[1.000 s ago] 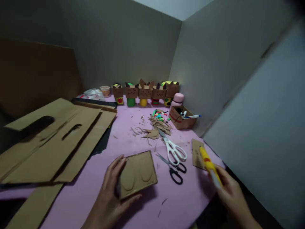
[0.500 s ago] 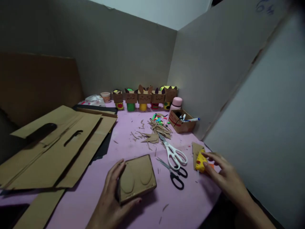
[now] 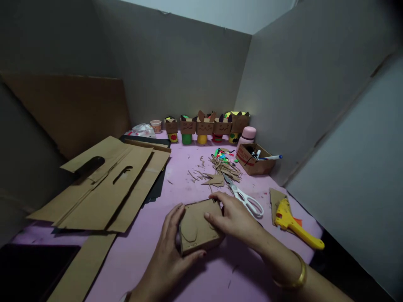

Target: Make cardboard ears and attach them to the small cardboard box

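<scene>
A small brown cardboard box [image 3: 197,226] with ear shapes drawn on its top lies on the pink table [image 3: 176,188] in front of me. My left hand [image 3: 168,256] grips its left side, thumb at the near edge and fingers curled round the far corner. My right hand [image 3: 234,218] lies over the box's right part with the fingers resting on the top. A yellow glue gun [image 3: 294,224] lies free on a cardboard scrap [image 3: 275,197] to the right. White-handled scissors [image 3: 247,199] lie just beyond my right hand.
Large cardboard sheets [image 3: 107,188] cover the left of the table. Cardboard shavings [image 3: 220,170] lie mid-table, with a small box of pens [image 3: 255,159] and a pink bottle [image 3: 247,135] behind. A row of cardboard animal figures [image 3: 206,126] stands along the back wall.
My right hand has put the yellow glue gun down at the right and moved left onto the cardboard box. The view has shifted left.
</scene>
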`<act>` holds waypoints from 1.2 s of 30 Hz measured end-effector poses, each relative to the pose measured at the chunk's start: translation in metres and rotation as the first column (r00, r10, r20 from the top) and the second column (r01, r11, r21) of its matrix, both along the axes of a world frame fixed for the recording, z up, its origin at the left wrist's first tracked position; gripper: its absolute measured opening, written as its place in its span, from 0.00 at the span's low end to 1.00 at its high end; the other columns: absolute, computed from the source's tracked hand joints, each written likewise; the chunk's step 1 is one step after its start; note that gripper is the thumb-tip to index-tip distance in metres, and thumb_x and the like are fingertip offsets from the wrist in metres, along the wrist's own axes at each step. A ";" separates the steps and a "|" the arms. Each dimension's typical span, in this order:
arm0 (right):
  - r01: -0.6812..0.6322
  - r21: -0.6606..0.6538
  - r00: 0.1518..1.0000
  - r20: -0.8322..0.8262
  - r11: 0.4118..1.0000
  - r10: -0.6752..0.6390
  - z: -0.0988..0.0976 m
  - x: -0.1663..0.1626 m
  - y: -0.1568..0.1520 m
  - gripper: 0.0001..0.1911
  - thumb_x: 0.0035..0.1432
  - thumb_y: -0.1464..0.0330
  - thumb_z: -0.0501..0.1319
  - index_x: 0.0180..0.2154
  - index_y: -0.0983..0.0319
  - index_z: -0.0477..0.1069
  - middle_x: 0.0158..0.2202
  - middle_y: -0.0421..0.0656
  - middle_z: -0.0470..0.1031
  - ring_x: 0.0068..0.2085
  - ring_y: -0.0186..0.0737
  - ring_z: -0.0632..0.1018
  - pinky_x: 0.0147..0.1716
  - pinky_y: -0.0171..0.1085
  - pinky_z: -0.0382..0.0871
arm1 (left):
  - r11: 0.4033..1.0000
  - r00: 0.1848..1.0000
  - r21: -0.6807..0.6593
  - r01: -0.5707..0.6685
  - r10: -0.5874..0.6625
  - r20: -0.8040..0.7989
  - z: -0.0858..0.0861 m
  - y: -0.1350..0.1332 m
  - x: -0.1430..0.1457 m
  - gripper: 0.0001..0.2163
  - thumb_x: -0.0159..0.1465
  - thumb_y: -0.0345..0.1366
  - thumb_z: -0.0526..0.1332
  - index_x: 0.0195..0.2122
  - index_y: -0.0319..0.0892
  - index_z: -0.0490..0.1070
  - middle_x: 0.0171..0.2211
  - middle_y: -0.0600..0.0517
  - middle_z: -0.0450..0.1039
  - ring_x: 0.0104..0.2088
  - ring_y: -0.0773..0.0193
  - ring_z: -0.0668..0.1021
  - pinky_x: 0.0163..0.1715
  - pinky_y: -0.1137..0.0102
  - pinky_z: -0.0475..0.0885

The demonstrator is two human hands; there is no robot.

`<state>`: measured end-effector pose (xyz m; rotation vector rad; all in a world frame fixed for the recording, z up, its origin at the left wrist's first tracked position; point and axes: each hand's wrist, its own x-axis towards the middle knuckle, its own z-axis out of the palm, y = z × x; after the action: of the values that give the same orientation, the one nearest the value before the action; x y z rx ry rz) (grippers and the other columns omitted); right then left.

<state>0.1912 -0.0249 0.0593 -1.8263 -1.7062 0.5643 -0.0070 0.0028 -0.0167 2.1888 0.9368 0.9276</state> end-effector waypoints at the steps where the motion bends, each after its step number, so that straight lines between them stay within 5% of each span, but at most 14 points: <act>1: 0.000 0.004 1.000 -0.032 1.000 0.000 0.000 0.002 0.000 0.23 0.52 0.65 0.64 0.49 0.67 0.71 0.44 0.53 0.77 0.44 0.51 0.76 0.42 0.44 0.68 | 1.000 1.000 -0.008 0.002 -0.002 0.004 0.000 0.000 0.000 0.40 0.57 0.45 0.65 0.64 0.55 0.38 0.64 0.40 0.46 0.64 0.39 0.55 0.59 0.38 0.56; 8: 0.034 0.087 0.955 -0.298 0.996 -0.006 -0.011 0.018 -0.003 0.18 0.57 0.62 0.60 0.49 0.62 0.70 0.30 0.40 0.73 0.30 0.37 0.74 0.28 0.34 0.67 | 1.000 1.000 -0.019 0.017 -0.017 0.007 -0.001 0.001 -0.001 0.40 0.57 0.44 0.65 0.64 0.55 0.39 0.64 0.39 0.47 0.64 0.41 0.56 0.59 0.38 0.54; 11: 0.039 0.147 0.834 -0.549 0.988 0.048 -0.015 0.022 -0.013 0.21 0.60 0.60 0.58 0.53 0.59 0.62 0.27 0.36 0.67 0.24 0.32 0.70 0.21 0.30 0.65 | 1.000 1.000 -0.014 -0.003 0.003 0.007 -0.002 0.001 -0.001 0.40 0.57 0.44 0.65 0.64 0.54 0.40 0.63 0.39 0.49 0.64 0.41 0.57 0.59 0.39 0.55; 14: 0.028 0.159 0.719 -0.689 0.987 0.091 -0.019 0.020 -0.023 0.17 0.58 0.58 0.61 0.45 0.59 0.64 0.27 0.36 0.67 0.23 0.30 0.70 0.22 0.30 0.66 | 1.000 1.000 -0.017 -0.013 0.013 0.005 -0.001 0.001 0.000 0.40 0.56 0.43 0.66 0.64 0.54 0.41 0.64 0.39 0.49 0.64 0.41 0.57 0.59 0.39 0.56; 17: 0.016 0.200 0.737 -0.664 0.980 0.124 -0.022 0.017 -0.027 0.12 0.58 0.59 0.62 0.39 0.60 0.67 0.26 0.36 0.68 0.25 0.32 0.71 0.25 0.31 0.66 | 0.999 1.000 -0.035 -0.023 0.023 0.003 0.001 0.001 0.001 0.40 0.56 0.41 0.66 0.64 0.53 0.41 0.63 0.39 0.49 0.64 0.40 0.57 0.59 0.39 0.55; 36: -0.070 0.310 0.877 -0.434 0.948 0.207 -0.028 0.017 -0.030 0.04 0.58 0.66 0.60 0.36 0.58 0.72 0.32 0.40 0.76 0.34 0.37 0.76 0.34 0.36 0.68 | 0.996 1.000 -0.083 -0.019 0.017 -0.021 0.000 0.003 0.001 0.39 0.57 0.43 0.65 0.64 0.56 0.41 0.64 0.42 0.47 0.64 0.43 0.56 0.60 0.40 0.54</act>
<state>0.2086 -0.0553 0.0317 -1.2456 -1.5017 0.7067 -0.0061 0.0055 -0.0166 2.1267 0.9884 0.8602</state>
